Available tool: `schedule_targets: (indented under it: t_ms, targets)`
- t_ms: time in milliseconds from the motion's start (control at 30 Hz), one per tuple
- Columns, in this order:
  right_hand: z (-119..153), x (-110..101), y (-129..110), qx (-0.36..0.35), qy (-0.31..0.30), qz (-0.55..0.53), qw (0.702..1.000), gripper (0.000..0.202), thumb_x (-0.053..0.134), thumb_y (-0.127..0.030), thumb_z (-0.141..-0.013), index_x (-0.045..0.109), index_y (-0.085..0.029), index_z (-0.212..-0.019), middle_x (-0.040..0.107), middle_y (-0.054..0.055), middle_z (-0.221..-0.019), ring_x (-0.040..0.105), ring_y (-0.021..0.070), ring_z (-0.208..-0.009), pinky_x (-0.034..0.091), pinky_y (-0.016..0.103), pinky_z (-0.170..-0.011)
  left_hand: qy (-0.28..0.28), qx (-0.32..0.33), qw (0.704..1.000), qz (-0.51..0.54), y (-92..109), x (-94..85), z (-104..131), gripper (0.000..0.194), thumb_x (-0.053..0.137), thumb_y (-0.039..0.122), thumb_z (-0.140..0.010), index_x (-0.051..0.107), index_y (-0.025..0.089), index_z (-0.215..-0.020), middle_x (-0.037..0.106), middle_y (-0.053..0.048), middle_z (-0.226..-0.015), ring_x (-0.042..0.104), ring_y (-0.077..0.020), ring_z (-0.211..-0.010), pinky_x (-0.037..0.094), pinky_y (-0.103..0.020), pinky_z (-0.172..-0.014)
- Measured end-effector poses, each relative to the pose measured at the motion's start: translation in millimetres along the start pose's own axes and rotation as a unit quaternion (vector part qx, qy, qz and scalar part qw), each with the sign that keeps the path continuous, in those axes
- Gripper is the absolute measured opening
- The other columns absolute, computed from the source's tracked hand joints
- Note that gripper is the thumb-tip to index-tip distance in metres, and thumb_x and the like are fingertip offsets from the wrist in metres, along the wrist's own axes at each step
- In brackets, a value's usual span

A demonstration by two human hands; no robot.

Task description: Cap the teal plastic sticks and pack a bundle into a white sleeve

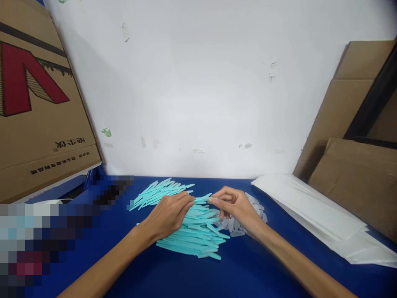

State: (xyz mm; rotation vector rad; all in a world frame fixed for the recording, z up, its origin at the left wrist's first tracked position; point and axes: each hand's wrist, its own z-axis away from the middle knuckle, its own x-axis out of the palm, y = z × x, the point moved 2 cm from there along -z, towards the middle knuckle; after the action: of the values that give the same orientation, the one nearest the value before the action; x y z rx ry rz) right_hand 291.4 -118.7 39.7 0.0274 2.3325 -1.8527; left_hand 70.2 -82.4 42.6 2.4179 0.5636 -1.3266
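My left hand is closed around one end of a turquoise stick above a pile of similar turquoise sticks. At the stick's other end, the fingers of my right hand pinch its tip; whether a small clear piece is there too is hard to tell. A second group of turquoise sticks lies behind my left hand. Small translucent pieces are heaped beneath and beside my right hand, which partly hides them.
White sheets lie on the blue table at the right. Cardboard stands behind them. A large printed carton is at the left, above a blurred-out area. A white wall rises behind the table.
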Motion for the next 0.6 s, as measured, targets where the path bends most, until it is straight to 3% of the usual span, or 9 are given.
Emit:
schedule_targets:
  t_ms: [167, 300, 367, 467, 533, 600]
  targets:
    - [-5, -7, -2, -0.005, 0.006, 0.031, 0.999, 0.045, 0.066, -0.053, -0.084, 0.063, -0.023, -0.116, 0.073, 0.006, -0.097, 0.063, 0.0123, -0.054, 0.043, 0.023, -0.044, 0.059, 0.005, 0.993, -0.104, -11, 0.4, -3, 0.026, 0.038, 0.028, -0.105, 0.060, 0.019, -0.116, 0.068, -0.005, -0.094, 0.064, -0.0186, -0.082, 0.045, -0.027, -0.065]
    - [-8, -26, 1, -0.021, 0.090, 0.149, 0.985, 0.033, 0.054, -0.051, -0.092, 0.063, -0.024, -0.109, 0.075, 0.005, -0.096, 0.065, 0.0141, -0.054, 0.046, 0.026, -0.048, 0.073, -0.065, 0.976, -0.196, -35, -9.0, -4, 0.029, 0.039, 0.028, -0.104, 0.063, 0.017, -0.114, 0.070, -0.007, -0.092, 0.064, -0.0220, -0.085, 0.045, -0.030, -0.067]
    - [-9, -34, 2, -0.034, 0.128, 0.247, 0.960, 0.026, 0.051, -0.045, -0.095, 0.063, -0.025, -0.107, 0.075, 0.003, -0.093, 0.066, 0.0152, -0.056, 0.047, 0.028, -0.052, 0.018, -0.122, 0.962, -0.244, -48, -13.7, -3, 0.029, 0.040, 0.026, -0.103, 0.066, 0.017, -0.109, 0.069, -0.009, -0.089, 0.063, -0.0258, -0.087, 0.045, -0.033, -0.072]
    - [-9, -38, 3, -0.057, 0.150, 0.417, 0.895, 0.022, 0.048, -0.035, -0.096, 0.064, -0.026, -0.107, 0.075, 0.001, -0.091, 0.068, 0.0189, -0.065, 0.047, 0.030, -0.058, -0.058, -0.181, 0.945, -0.266, -65, -16.9, 1, 0.027, 0.042, 0.020, -0.100, 0.069, 0.016, -0.104, 0.069, -0.012, -0.085, 0.062, -0.0302, -0.089, 0.045, -0.038, -0.076]
    - [-8, -37, 5, -0.063, 0.148, 0.499, 0.852, 0.024, 0.045, -0.032, -0.097, 0.065, -0.026, -0.108, 0.075, 0.002, -0.094, 0.070, 0.0223, -0.077, 0.049, 0.033, -0.062, -0.075, -0.201, 0.942, -0.257, -74, -16.2, 4, 0.026, 0.044, 0.017, -0.098, 0.070, 0.016, -0.104, 0.069, -0.012, -0.082, 0.064, -0.0297, -0.084, 0.045, -0.036, -0.070]
    - [-7, -36, 10, -0.062, 0.134, 0.541, 0.828, 0.030, 0.042, -0.032, -0.098, 0.065, -0.024, -0.115, 0.074, 0.006, -0.105, 0.069, 0.0258, -0.093, 0.051, 0.036, -0.073, -0.081, -0.212, 0.942, -0.245, -80, -14.2, 6, 0.026, 0.045, 0.016, -0.097, 0.069, 0.017, -0.105, 0.068, -0.011, -0.082, 0.065, -0.0280, -0.080, 0.045, -0.033, -0.066]
